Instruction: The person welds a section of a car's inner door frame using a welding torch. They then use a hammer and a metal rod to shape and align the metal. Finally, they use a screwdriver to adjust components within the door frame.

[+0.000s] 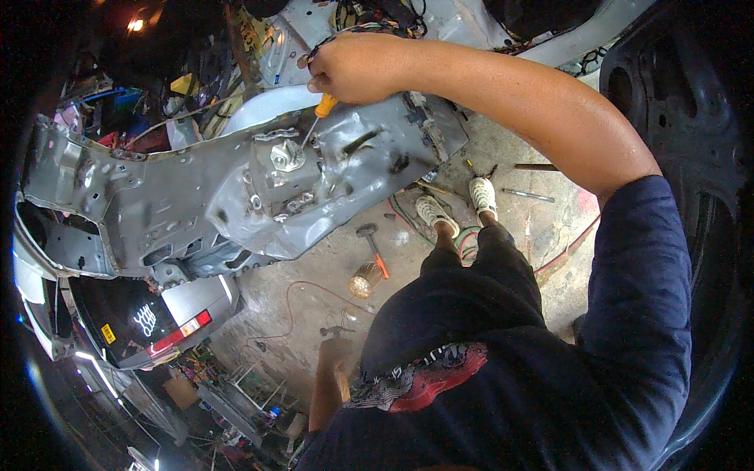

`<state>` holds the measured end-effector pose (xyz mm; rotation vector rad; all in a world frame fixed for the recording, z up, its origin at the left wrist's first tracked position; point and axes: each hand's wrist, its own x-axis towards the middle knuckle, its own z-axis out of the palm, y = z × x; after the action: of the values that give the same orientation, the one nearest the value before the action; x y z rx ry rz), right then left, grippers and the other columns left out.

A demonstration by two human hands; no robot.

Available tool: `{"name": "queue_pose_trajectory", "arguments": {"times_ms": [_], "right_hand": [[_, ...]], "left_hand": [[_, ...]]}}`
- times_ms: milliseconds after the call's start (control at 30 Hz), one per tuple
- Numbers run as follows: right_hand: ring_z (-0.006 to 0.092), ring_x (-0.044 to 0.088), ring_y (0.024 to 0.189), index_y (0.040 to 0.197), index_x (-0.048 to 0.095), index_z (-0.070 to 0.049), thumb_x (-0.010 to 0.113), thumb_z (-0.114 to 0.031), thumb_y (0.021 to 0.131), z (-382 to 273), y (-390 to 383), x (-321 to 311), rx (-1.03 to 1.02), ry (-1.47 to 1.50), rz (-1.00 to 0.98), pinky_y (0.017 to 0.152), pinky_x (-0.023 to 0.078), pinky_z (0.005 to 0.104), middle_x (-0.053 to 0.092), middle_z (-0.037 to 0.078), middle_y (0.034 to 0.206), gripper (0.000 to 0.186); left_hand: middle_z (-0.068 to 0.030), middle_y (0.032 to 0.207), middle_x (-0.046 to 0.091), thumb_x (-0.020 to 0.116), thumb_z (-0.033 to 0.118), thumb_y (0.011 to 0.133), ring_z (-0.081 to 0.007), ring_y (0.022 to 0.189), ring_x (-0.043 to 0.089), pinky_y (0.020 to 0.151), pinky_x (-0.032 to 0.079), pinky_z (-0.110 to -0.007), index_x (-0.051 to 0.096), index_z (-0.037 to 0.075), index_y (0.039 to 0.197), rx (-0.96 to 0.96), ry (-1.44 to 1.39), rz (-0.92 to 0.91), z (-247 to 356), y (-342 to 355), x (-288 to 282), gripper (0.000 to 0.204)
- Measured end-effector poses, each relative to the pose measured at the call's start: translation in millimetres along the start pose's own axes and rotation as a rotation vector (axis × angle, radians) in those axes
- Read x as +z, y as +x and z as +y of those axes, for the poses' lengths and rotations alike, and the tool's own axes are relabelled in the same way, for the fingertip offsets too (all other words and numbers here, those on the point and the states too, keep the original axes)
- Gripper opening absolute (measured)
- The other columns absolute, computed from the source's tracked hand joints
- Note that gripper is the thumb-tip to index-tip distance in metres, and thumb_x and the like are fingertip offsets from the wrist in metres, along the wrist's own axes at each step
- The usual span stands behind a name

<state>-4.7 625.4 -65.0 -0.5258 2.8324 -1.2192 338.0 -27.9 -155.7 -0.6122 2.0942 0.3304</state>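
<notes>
My right hand (349,69) is closed around the yellow handle of a screwdriver (323,107). Its thin shaft slants down to the grey metal car body panel (184,184), with the tip beside a raised metal bracket (287,157). Whether the tip presses on the panel is hard to tell. Low in the view, close to my body, my left hand (334,355) is closed on a hammer (335,331). The head of that hammer shows above the fist, and part of a wooden handle below it.
Another hammer (373,250), with an orange handle, lies on the concrete floor by a round container (364,280). A red hose (292,294) curves across the floor. A metal rod (528,195) lies right of my shoes. A silver vehicle (192,318) stands at the left.
</notes>
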Motion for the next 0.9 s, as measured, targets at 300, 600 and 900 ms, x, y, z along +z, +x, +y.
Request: {"name": "queue_pose_trajectory", "arguments": {"times_ms": [300,600,900], "right_hand": [[0.0404,0.071,0.095,0.106,0.069,-0.002,0.068,-0.026,0.095,-5.3,-1.8,-6.7,-0.026,-0.057,-0.002,0.086,0.054,0.0492,0.073,0.021,0.096,0.026],[0.0399,0.070,0.094,0.109,0.069,-0.001,0.070,-0.027,0.095,-1.6,-0.4,-1.3,-0.070,0.018,0.010,0.087,0.055,0.0471,0.073,0.019,0.094,0.029],[0.0380,0.069,0.098,0.108,0.068,-0.002,0.067,-0.032,0.096,-0.4,3.5,-3.1,-0.055,-0.037,-0.066,0.086,0.053,0.0466,0.072,0.018,0.098,0.032]], "left_hand": [[-0.0092,0.095,0.079,0.079,0.018,0.089,-0.0202,0.077,0.071,0.071,0.053,-0.036,0.080,0.001,0.100,0.152,0.184,-0.038,-12.8,1.9,-0.2,0.020],[-0.0096,0.094,0.078,0.077,0.019,0.091,-0.0191,0.075,0.070,0.065,0.051,-0.037,0.079,-0.001,0.104,0.193,0.313,-0.088,-22.9,7.9,-2.7,0.024],[-0.0100,0.097,0.078,0.082,0.019,0.088,-0.0209,0.083,0.071,0.072,0.053,-0.037,0.080,0.000,0.104,-0.009,0.257,-0.054,6.9,-2.7,0.5,0.025]]}}
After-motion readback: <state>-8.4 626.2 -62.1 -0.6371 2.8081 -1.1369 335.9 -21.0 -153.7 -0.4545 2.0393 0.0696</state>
